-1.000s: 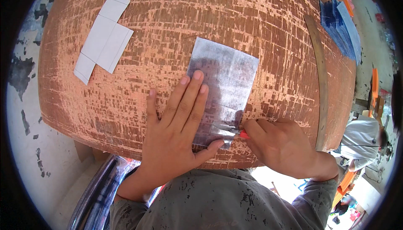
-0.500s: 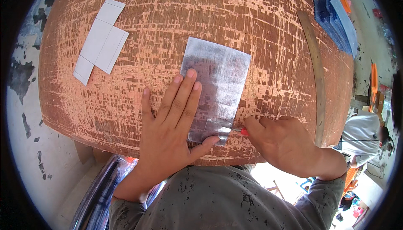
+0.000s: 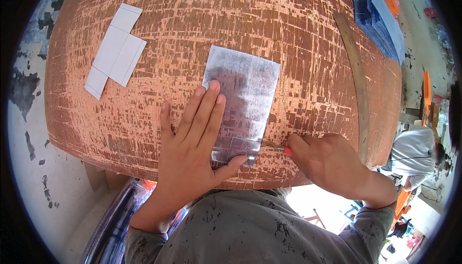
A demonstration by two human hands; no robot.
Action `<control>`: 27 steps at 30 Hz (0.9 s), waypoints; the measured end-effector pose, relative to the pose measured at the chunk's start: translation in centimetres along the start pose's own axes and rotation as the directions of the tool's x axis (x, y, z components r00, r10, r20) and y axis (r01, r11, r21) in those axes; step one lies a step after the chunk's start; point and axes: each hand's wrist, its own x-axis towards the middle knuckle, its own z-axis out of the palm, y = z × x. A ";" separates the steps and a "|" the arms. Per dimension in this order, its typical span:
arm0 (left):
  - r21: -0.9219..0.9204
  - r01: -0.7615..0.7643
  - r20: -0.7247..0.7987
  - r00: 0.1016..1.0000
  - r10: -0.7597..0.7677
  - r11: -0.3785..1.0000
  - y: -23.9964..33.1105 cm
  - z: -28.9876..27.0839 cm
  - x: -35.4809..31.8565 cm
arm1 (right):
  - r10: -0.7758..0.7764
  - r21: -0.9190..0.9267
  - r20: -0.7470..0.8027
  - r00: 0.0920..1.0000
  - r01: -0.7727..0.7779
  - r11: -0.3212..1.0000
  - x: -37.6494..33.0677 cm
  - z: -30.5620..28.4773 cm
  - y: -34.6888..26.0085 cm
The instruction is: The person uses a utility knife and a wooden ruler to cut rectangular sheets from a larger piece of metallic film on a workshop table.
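A translucent, silvery plastic sheet (image 3: 245, 86) lies on a scored wooden table (image 3: 168, 23) in front of me. My left hand (image 3: 192, 139) presses flat on its left side, fingers spread, with the thumb across the lower edge. In my closed right hand (image 3: 332, 160) is a red-handled knife (image 3: 288, 151), most of its handle hidden by my fingers. Its thin metal blade points left, the tip close to the sheet's lower right edge. Fine straight lines mark a small rectangle in the sheet's lower part; whether they are cut through, I cannot tell.
To the far left lies a white paper pattern (image 3: 115, 47) with ruled lines. A long wooden strip (image 3: 355, 76) stretches along the right, and a stack of blue sheets (image 3: 382, 28) sits at the far right corner. Beyond the table's right edge is another person in white (image 3: 411, 153).
My right hand has drawn the knife a little to the right, so more of the blade shows beyond the sheet's edge. My left hand stays pressed on the sheet. The whole view has shifted slightly.
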 end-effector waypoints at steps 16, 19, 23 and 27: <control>0.034 -0.037 -0.095 0.995 0.040 0.999 0.1 0.5 -0.3 | -0.007 -0.025 -0.063 0.998 0.005 1.000 -0.4 0.5 0.0; 0.042 -0.043 -0.113 0.992 0.047 0.998 0.3 0.6 -0.3 | -0.008 -0.041 -0.076 0.997 0.005 0.999 -0.8 0.3 -0.3; 0.069 -0.004 -0.143 0.990 0.013 0.998 0.2 0.7 -0.7 | 0.033 -0.022 -0.126 0.992 -0.036 0.999 -0.7 1.2 -0.4; 0.053 -0.052 -0.221 0.973 0.062 0.997 0.3 0.3 -0.8 | -0.015 -0.056 -0.198 0.980 0.004 0.998 -0.7 1.5 0.0</control>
